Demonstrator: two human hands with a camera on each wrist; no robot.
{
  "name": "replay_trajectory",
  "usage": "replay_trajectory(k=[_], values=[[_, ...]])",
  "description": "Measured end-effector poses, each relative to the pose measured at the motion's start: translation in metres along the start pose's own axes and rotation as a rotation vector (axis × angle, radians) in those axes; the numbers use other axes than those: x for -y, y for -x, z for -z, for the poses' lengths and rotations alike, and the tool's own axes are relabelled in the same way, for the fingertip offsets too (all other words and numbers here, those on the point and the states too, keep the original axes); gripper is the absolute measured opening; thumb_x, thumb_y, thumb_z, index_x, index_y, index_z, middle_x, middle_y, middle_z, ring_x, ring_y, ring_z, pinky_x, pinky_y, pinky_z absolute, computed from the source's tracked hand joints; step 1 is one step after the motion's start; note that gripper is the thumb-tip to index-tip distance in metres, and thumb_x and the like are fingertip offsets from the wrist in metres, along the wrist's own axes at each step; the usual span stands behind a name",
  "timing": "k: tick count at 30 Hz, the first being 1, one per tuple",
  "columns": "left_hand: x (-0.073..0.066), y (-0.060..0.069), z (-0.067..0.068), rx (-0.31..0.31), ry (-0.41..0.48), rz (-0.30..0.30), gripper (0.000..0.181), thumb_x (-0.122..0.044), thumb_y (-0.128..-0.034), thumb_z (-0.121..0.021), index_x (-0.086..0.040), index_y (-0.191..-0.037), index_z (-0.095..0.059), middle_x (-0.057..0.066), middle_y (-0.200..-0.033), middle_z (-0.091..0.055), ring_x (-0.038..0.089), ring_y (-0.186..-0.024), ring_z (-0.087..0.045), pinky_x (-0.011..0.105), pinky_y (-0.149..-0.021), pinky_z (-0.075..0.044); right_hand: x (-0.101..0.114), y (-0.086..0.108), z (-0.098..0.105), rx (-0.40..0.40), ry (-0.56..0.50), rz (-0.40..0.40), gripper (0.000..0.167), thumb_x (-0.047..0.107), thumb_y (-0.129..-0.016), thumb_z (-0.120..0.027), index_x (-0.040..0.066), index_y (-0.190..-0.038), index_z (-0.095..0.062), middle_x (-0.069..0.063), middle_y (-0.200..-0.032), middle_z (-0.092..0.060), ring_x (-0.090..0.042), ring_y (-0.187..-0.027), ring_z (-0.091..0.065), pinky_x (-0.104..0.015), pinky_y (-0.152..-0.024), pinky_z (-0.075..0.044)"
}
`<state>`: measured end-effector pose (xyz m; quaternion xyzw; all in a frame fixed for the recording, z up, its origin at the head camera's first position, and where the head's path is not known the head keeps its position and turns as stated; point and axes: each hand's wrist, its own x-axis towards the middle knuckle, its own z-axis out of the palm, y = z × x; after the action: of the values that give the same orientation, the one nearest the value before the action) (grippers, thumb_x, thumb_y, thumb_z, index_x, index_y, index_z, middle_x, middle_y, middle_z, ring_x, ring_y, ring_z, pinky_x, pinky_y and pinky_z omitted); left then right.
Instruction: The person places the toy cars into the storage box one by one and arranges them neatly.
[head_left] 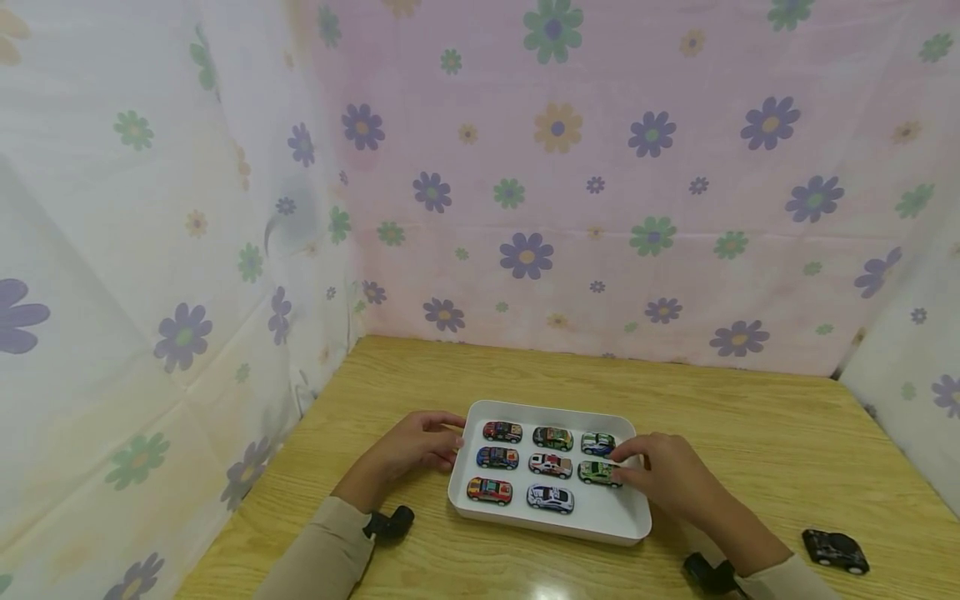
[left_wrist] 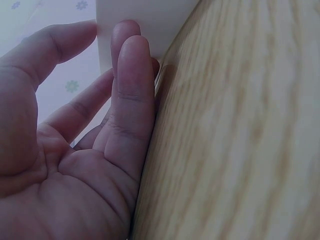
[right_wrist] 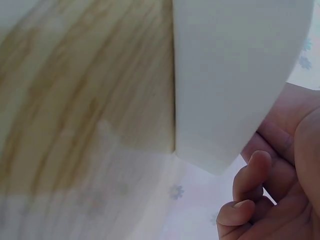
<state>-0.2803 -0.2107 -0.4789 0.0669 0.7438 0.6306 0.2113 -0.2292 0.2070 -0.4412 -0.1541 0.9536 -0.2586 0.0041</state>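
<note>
A white tray (head_left: 555,523) lies on the table with several small toy cars in rows inside it. My right hand (head_left: 663,475) reaches over the tray's right rim, thumb and index finger pinching the right end of a green toy car (head_left: 597,473). Just behind that car sits a white, blue and green one (head_left: 597,443); a white car (head_left: 550,498) is in the front row. In the right wrist view the tray wall (right_wrist: 230,75) hides the fingertips and the car. At the tray's left side, my left hand (head_left: 411,446) touches the outer wall (left_wrist: 145,22) with mostly straight fingers.
A black toy car (head_left: 836,551) stands alone on the wooden table (head_left: 420,550), to the right of my right forearm. Flowered cloth (head_left: 592,275) hangs behind the table and along both sides. Each wrist carries a small black device (head_left: 392,523).
</note>
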Motion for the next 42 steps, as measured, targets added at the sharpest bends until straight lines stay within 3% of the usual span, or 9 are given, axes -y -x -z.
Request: replay_trajectory(k=[7,13,29,36,42], values=[[0.000,0.000,-0.001,-0.003,0.006,0.004,0.052,-0.022,-0.0916,-0.078,-0.005,-0.138,-0.063,0.012,-0.110,-0.074,0.019,-0.081,-0.072,0.034,-0.074,-0.064,0.000,0.003,0.011,-0.004,-0.029,-0.004,0.020,0.027,-0.087,-0.084,0.021,-0.106,-0.081,0.007,-0.088,-0.067,-0.015,-0.073,-0.048,-0.026,-0.056,-0.039],[0.001,-0.001,-0.001,-0.004,0.005,0.002,0.051,-0.021,-0.0919,-0.078,-0.005,-0.138,-0.063,0.012,-0.109,-0.075,0.019,-0.081,-0.072,0.034,-0.074,-0.064,-0.006,0.010,0.019,-0.060,-0.011,0.034,0.022,0.030,-0.088,-0.083,0.023,-0.108,-0.080,0.008,-0.105,-0.073,-0.014,-0.080,-0.051,-0.025,-0.062,-0.041],[0.001,0.001,-0.003,-0.022,0.004,0.007,0.052,-0.023,-0.0919,-0.078,-0.006,-0.138,-0.062,0.014,-0.112,-0.074,0.020,-0.083,-0.072,0.034,-0.074,-0.064,-0.042,0.049,0.050,-0.257,0.034,0.074,0.023,0.041,-0.087,-0.082,0.031,-0.107,-0.078,0.009,-0.105,-0.077,0.000,-0.079,-0.053,-0.023,-0.056,-0.043],[0.001,0.001,-0.003,-0.015,0.008,0.007,0.051,-0.021,-0.0919,-0.078,-0.005,-0.138,-0.062,0.014,-0.112,-0.074,0.020,-0.082,-0.072,0.034,-0.074,-0.064,-0.059,0.066,0.065,-0.242,0.022,0.041,0.022,0.042,-0.087,-0.082,0.037,-0.108,-0.075,0.012,-0.109,-0.075,0.001,-0.084,-0.059,-0.023,-0.063,-0.047],[-0.001,0.002,-0.003,-0.015,-0.003,0.003,0.050,-0.020,-0.0928,-0.076,-0.006,-0.138,-0.062,0.013,-0.112,-0.074,0.020,-0.083,-0.072,0.034,-0.075,-0.064,-0.084,0.084,0.077,-0.259,0.028,-0.014,0.024,0.038,-0.087,-0.083,0.034,-0.110,-0.076,0.011,-0.108,-0.075,0.006,-0.086,-0.059,-0.023,-0.063,-0.048]])
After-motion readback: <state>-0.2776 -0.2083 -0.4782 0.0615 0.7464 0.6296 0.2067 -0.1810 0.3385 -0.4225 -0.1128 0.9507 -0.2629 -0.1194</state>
